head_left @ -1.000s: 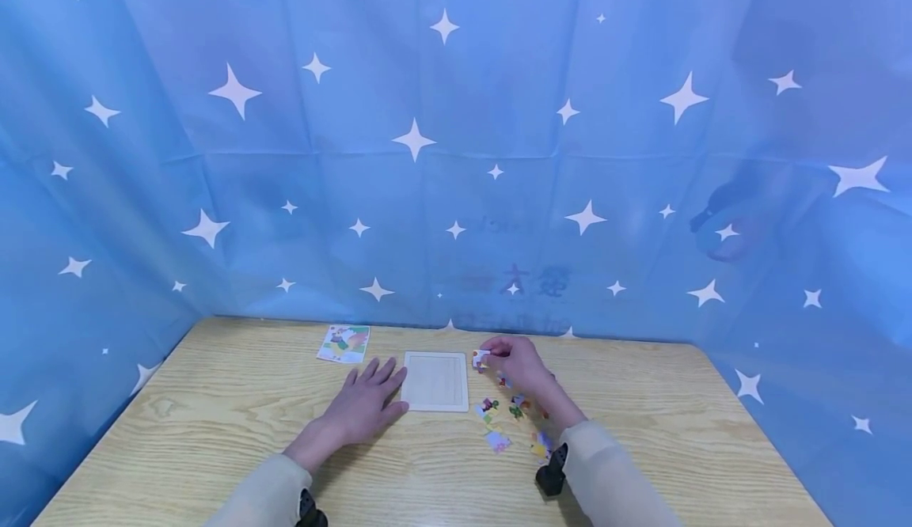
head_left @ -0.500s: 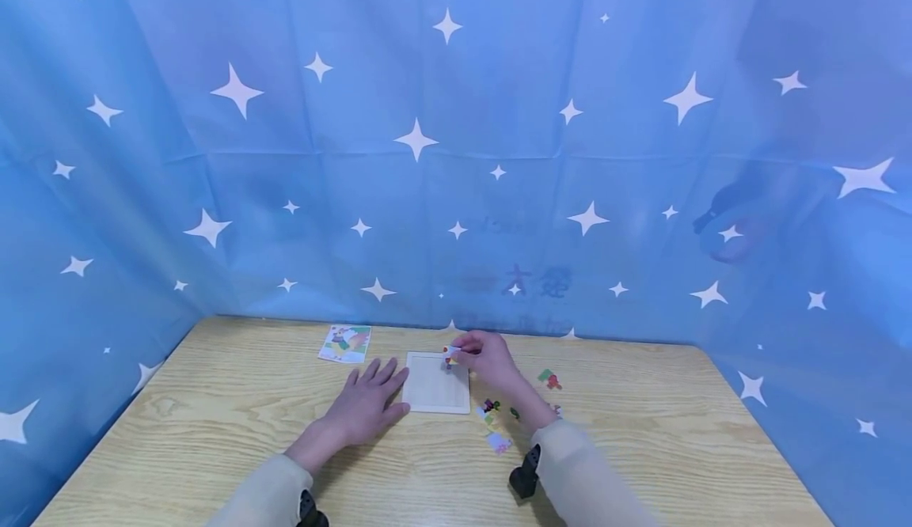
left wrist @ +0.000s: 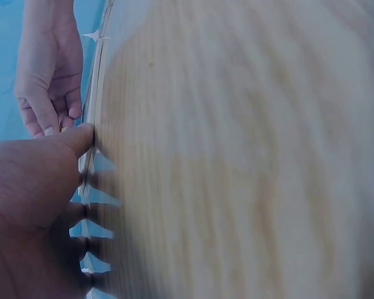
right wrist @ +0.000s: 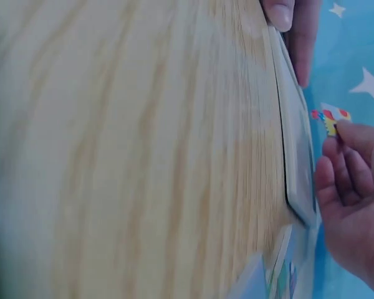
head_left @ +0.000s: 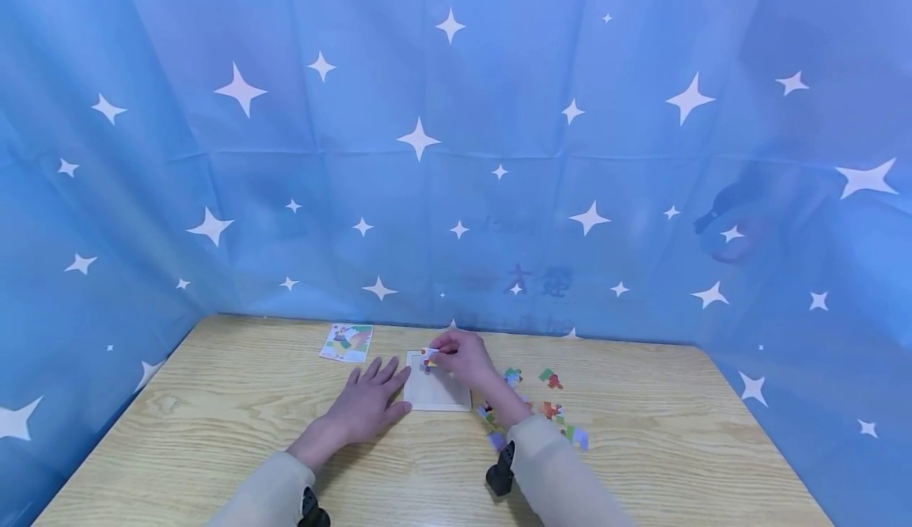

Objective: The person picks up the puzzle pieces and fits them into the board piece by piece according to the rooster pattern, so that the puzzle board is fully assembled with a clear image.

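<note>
Between the thumb and fingers of my right hand [head_left: 461,359] a small jigsaw puzzle piece [head_left: 430,355] is pinched, over the upper left part of a white puzzle tray [head_left: 440,394]. The right wrist view shows that piece [right wrist: 331,118], with red, yellow and blue print, held apart from the tray [right wrist: 299,156]. My left hand [head_left: 365,404] lies with fingers spread on the table at the tray's left edge, thumb and fingertips by its rim. In the left wrist view the left hand [left wrist: 31,193] is near the camera, and the piece is mostly hidden.
Several loose puzzle pieces [head_left: 552,379] lie right of the tray, some partly covered by the right forearm. A printed picture card [head_left: 347,343] lies at the back left. The wooden table [head_left: 178,432] meets a blue star-patterned curtain [head_left: 420,195] at its back edge.
My right hand has carried the puzzle piece left, from beside the tray to above its upper left. More loose pieces show behind the forearm. The left hand has stayed put.
</note>
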Demonstrator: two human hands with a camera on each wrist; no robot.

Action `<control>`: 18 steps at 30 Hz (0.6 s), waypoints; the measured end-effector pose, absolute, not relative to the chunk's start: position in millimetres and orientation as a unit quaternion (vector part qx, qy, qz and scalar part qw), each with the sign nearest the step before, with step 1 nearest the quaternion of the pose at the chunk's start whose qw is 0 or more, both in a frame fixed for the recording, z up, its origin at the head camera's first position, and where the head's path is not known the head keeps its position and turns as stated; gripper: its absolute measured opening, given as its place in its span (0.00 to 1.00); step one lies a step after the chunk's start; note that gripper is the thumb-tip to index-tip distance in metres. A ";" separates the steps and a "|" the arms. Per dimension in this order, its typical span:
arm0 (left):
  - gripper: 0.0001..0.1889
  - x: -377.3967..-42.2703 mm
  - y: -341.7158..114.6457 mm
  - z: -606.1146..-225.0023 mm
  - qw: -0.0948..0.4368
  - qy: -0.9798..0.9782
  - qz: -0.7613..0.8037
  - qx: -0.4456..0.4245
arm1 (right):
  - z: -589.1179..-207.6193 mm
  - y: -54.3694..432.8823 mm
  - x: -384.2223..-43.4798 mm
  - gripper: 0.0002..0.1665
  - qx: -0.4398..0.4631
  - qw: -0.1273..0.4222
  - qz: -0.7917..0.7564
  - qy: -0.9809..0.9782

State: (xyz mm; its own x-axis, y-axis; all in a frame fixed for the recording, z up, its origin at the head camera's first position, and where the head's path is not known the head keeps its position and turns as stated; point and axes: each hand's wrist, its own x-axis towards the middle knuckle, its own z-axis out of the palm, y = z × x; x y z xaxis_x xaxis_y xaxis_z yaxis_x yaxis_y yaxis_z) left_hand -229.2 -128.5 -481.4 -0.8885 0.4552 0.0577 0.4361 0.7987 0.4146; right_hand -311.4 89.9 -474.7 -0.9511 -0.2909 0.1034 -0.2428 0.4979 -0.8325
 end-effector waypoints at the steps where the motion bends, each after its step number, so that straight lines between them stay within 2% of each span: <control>1: 0.32 -229.2 -128.6 -481.4 0.022 0.948 0.213 0.234 | -474.3 88.4 -311.0 0.06 -0.152 0.027 -0.474 0.867; 18: 0.32 -226.1 -127.6 -477.1 0.024 0.948 0.223 0.223 | -478.9 74.2 -309.4 0.05 -0.166 0.009 -0.449 0.878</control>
State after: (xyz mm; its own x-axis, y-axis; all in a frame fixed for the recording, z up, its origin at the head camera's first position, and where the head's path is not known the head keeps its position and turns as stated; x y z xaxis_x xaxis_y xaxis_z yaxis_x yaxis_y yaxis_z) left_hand -226.1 -127.6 -477.1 -0.8991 0.4343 0.0550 0.4132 0.8004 0.4344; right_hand -309.4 74.2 -478.9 -0.9445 -0.2998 0.1341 -0.2843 0.5420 -0.7908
